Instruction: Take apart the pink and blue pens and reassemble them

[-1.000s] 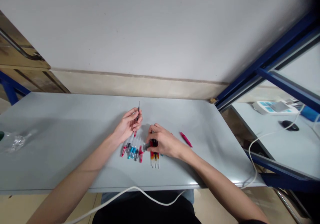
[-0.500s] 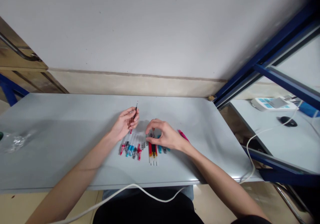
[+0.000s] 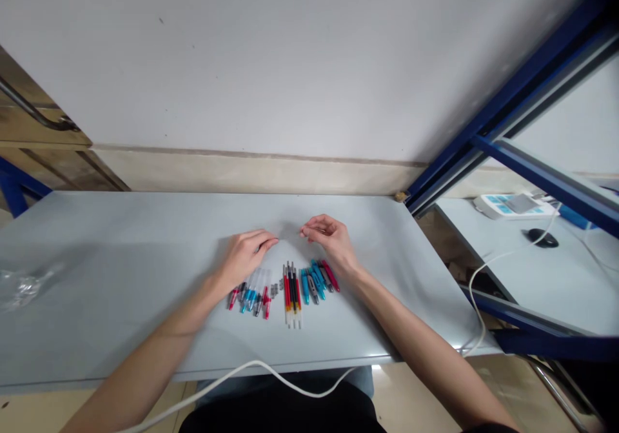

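My left hand (image 3: 249, 252) is low over the table, fingers curled and thumb pressed to them; whatever it holds is hidden. Across a small gap, my right hand (image 3: 331, 236) has its thumb and fingertips together, and I cannot make out anything between them. Just below the left hand lie clear pen barrels (image 3: 260, 279) with red, blue and dark ends. In the middle is a row of ink refills (image 3: 292, 291), red and black with pale lower ends. Blue, grey and red pen parts (image 3: 314, 281) lie beneath the right hand. Small grey pieces (image 3: 277, 288) sit between barrels and refills.
A crumpled clear plastic bag (image 3: 24, 288) lies at the table's left. A white cable (image 3: 271, 372) crosses in front of my body. On the right, beyond a blue metal frame (image 3: 536, 171), a side table carries a white power strip (image 3: 507, 206) and a black mouse (image 3: 541, 238).
My left hand has lowered, and the dark-tipped pen piece it held upright no longer shows. My right hand has moved up and right, off the refills, its fingers closing together.
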Demonstrator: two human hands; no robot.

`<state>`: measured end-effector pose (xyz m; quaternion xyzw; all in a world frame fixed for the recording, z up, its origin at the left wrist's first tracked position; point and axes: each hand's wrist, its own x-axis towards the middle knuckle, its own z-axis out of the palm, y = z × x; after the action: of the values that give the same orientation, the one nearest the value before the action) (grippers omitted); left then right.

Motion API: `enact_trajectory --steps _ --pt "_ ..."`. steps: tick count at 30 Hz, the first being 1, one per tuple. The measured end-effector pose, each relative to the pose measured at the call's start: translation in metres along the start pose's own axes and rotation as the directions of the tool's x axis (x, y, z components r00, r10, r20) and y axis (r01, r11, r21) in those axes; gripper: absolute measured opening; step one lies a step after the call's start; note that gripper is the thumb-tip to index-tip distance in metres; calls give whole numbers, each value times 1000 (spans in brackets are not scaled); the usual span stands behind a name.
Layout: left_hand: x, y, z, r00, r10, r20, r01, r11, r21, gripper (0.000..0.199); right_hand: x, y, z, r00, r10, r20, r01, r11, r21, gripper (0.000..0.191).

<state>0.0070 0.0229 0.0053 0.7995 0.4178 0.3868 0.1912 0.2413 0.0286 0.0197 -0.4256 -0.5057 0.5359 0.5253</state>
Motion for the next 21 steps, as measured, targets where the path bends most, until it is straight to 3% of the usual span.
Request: enact_trajectory --steps 4,11,16,21 --pt "-4 0 2 996 73 43 -77 992 104 24 0 1 0 1000 15 25 -17 999 52 29" --pt "-4 -1 4 993 102 52 -108 984 140 23 -1 1 3 987 51 153 -58 997 41 30" --pt "-4 0 3 994 111 19 -112 981 156 23 0 0 1 994 14 105 -17 999 28 27" --pt "-3 2 2 991 137 -1 -134 974 180 25 0 3 -1 990 45 136 -50 998 37 27"
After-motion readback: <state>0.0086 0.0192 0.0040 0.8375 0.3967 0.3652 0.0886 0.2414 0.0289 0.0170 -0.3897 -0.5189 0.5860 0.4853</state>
